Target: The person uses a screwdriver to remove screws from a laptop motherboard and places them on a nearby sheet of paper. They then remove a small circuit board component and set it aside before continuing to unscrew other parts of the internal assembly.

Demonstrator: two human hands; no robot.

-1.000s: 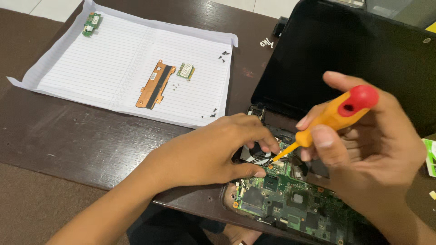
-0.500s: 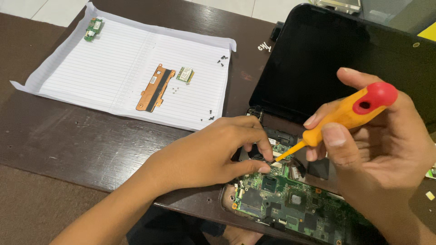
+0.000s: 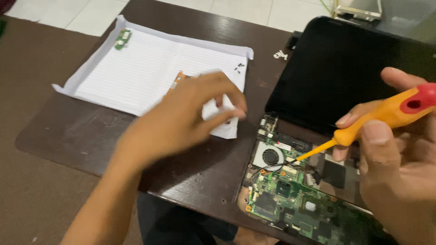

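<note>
The right hand [image 3: 399,172] is closed around the handle of an orange screwdriver [image 3: 386,115] with a red cap. The thumb lies along the handle and the fingers wrap behind it. The thin shaft slants down to the left, and its tip sits over the open laptop base [image 3: 299,190], just right of the round cooling fan [image 3: 269,156]. Whether the tip touches the board cannot be told.

The left hand [image 3: 190,118] hovers above the lower right corner of a sheet of lined paper [image 3: 136,72], clear of the laptop. It is blurred. The thumb and forefinger are pinched near each other at the right, and whether they hold anything cannot be told.

The laptop base shows a green circuit board [image 3: 290,199], with black wires crossing beside the fan. The dark laptop screen [image 3: 345,68] stands open behind it.

The lined paper lies on the dark wooden table [image 3: 59,136], left of the laptop. On it rest:
- a small green circuit board [image 3: 122,38] at the far left corner;
- a copper-coloured part [image 3: 175,84], partly hidden by the left hand;
- a few small dark screws [image 3: 238,67] near the far right corner.
</note>
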